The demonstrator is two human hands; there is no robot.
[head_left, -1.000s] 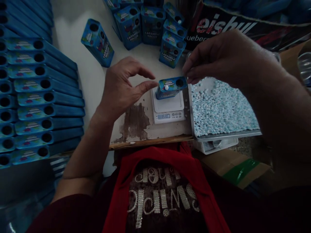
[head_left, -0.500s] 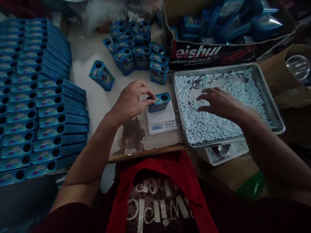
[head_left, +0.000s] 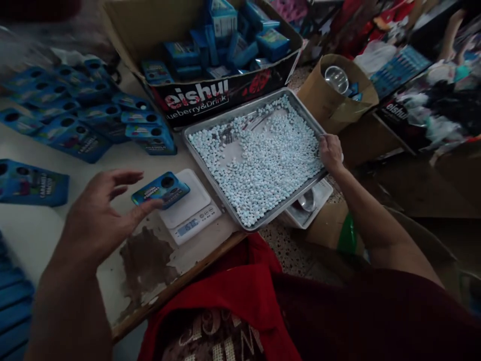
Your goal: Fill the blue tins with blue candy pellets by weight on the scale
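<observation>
A blue carton [head_left: 173,186] with a round dark hole in its top stands on the white digital scale [head_left: 191,200]. My left hand [head_left: 108,208] is beside the carton, thumb and fingers spread apart, the thumb tip overlapping the carton's near edge; whether it touches is unclear. My right hand [head_left: 331,153] is closed on the right rim of the metal tray [head_left: 267,215]. Small pale blue and white candies [head_left: 266,165] cover most of the tray, with a thin patch at its left part.
Several blue cartons [head_left: 84,138] stand at the left, another [head_left: 33,183] nearer. Behind the tray is an open box [head_left: 199,100] of blue packs. A brown container [head_left: 338,108] with a clear bowl stands right. Stacked cartons [head_left: 13,301] show at lower left.
The view has swung to the right. My right hand has gone from above the candies to the tray's right rim and closed on it. My left hand's pinch at the carton has opened.
</observation>
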